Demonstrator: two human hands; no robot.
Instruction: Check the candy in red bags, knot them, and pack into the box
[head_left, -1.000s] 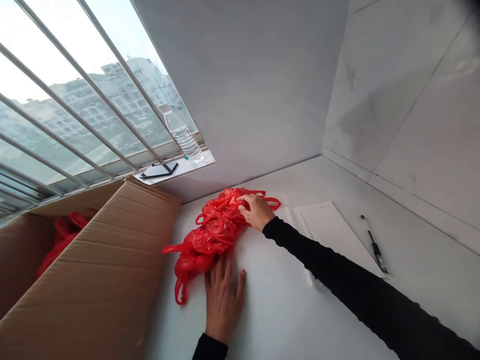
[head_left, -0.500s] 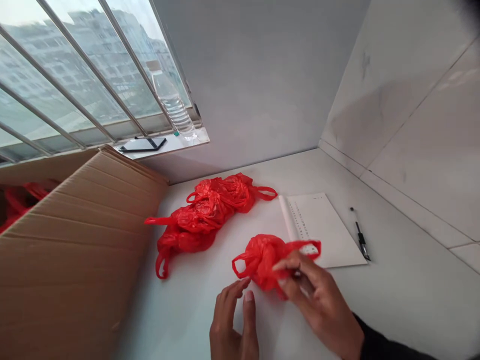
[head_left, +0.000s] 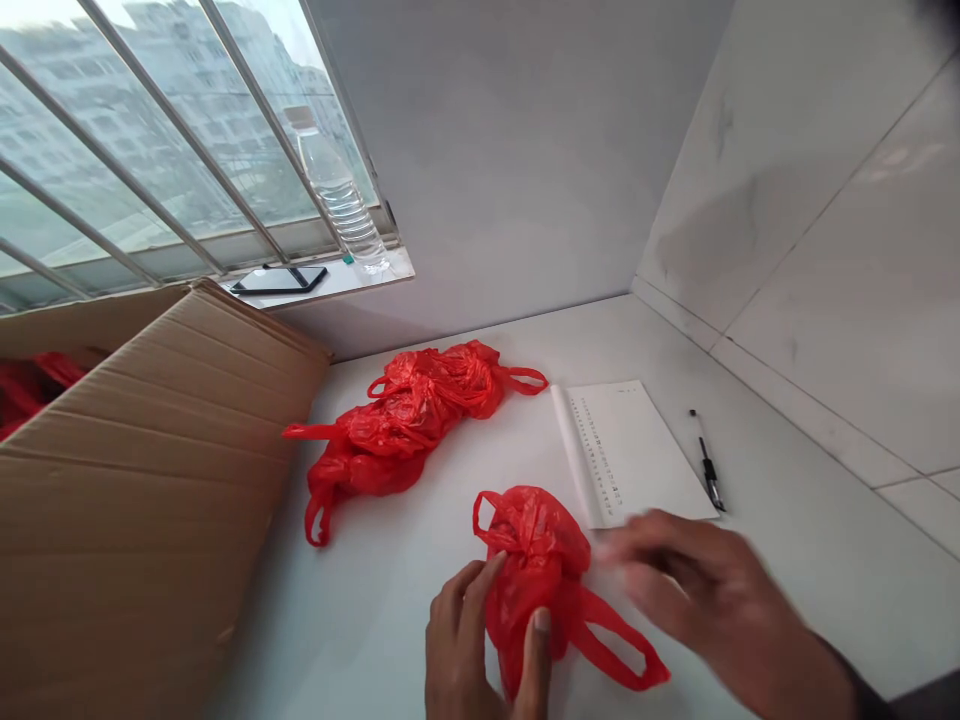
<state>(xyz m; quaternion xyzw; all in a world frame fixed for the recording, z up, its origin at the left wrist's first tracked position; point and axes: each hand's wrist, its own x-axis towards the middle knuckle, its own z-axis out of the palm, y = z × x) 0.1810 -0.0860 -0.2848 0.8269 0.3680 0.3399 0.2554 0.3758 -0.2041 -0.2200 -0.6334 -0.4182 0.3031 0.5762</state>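
A crumpled red plastic bag (head_left: pixel 544 535) lies bunched on the white table in front of me, one handle loop up at its back left and the other stretched out to the front right. My left hand (head_left: pixel 476 640) grips its near side, thumb on the right and fingers on the left. My right hand (head_left: pixel 712 600) is off to the right of the bag, apart from it. Its fingertips are blurred, but a gap shows between thumb and fingers, with nothing seen in them. Farther back lies a row of bunched red plastic bags (head_left: pixel 405 415).
A cardboard box (head_left: pixel 150 480) with red bags (head_left: pixel 34 390) inside stands at the left. An open notebook (head_left: pixel 637 450) and a pen (head_left: pixel 709 465) lie at the right. On the window sill are a phone (head_left: pixel 281 281) and a water bottle (head_left: pixel 341 200).
My right hand has let go of the bag and moved right. My left hand has taken hold of the bag's near side. The bag's right handle now points toward the front right.
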